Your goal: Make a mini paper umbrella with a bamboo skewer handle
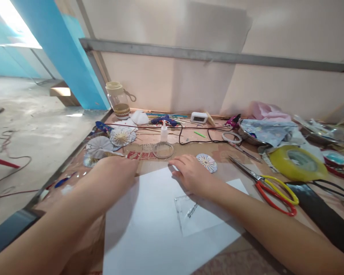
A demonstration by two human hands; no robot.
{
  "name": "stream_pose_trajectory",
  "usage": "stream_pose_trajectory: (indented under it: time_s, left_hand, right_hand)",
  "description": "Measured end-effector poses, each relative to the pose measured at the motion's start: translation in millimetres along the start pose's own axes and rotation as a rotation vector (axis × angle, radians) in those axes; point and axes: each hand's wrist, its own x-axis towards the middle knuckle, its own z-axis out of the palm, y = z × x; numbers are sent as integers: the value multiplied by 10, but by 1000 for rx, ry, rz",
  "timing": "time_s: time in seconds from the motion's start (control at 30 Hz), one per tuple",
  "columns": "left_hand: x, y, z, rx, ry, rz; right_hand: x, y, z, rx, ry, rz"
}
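- Head view: white paper (143,217) lying flat on the worktop (232,259), lower centre, far edge close to both hands.
- Left hand (123,168) at the far left corner of the paper, back turned to the camera, fingers mostly hidden; cannot tell whether gripping anything.
- Right hand (190,172) over the far edge, fingers loosely bent, thumb a little apart from them; cannot tell whether pinching the paper or just touching.
- On the paper, partly beneath the right forearm (246,208): clear flat piece (189,217) with black print.
- Just beyond the hands: clear ring (163,151) on cardboard (140,154) with red print.
- Just beside the right hand, to the right: small pleated rosette (206,163).
- Farther back: white nozzle bottle (164,133), upright; blue glue gun (166,121); white digital clock (198,117).
- Beyond the left hand: two larger rosettes (99,147), near the lidded jar (119,101) at the wall.
- To the right: scissors (258,179) with red and yellow handles, blades parted; yellow tape roll (298,162); black strip (323,214).
- Behind the tape: metal bowl (248,135) under bluish cloth (268,130); pink cloth (269,110) behind.
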Motion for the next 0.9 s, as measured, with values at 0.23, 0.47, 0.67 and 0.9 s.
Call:
stream_pose_trajectory:
  time_s: [0.23,0.47,0.67,0.9]
  left_hand:
    - [225,-200,78,-6,-219,-36]
    - [249,-297,-116,-143,-338,101]
    - [155,-435,-239,-292,-349,75]
    - [101,-472,-212,-383,-203,134]
  right_hand:
    - [-4,-37,23,89,0,111]
    - [-1,64,91,106,64,84]
    - [26,113,85,202,75,154]
    - [24,92,91,149,23,129]
